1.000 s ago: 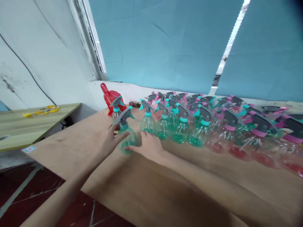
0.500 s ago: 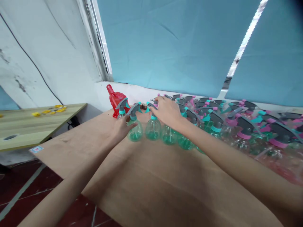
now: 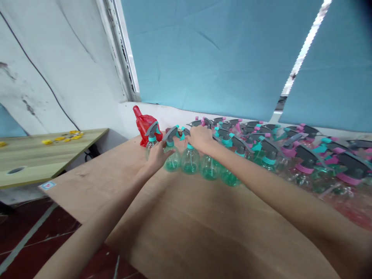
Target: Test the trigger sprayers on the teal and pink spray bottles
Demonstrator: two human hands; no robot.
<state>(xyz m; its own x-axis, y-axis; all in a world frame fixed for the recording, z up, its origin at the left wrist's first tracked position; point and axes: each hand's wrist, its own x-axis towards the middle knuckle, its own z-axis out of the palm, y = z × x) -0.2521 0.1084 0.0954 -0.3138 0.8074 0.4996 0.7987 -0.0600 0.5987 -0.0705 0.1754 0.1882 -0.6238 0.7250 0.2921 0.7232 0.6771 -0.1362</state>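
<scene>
My left hand [image 3: 158, 155] is closed at the neck and side of a clear spray bottle [image 3: 172, 162] with green liquid in its base and a grey and turquoise trigger head. Fingers curled, my right hand [image 3: 200, 138] grips at the head of another green spray bottle [image 3: 190, 162] just to the right. Its fingertips are partly hidden, as is the head of the third bottle [image 3: 209, 172] under the wrist. One more turquoise-collared spray bottle [image 3: 151, 140] stands behind my left hand. All of these bottles are upright.
Many spray bottles with pink [image 3: 306, 159] and turquoise [image 3: 269, 153] collars crowd the right side along the wall. A red plastic bag [image 3: 143, 126] lies at the back left of the wooden table [image 3: 186, 221]. Yellow pieces [image 3: 69, 137] lie on a separate desk [image 3: 31, 157].
My left hand and its bottle have shifted right, narrowing the gap to the neighbouring bottle. My right hand's fingers have curled down from a flatter reach. The view has shifted slightly.
</scene>
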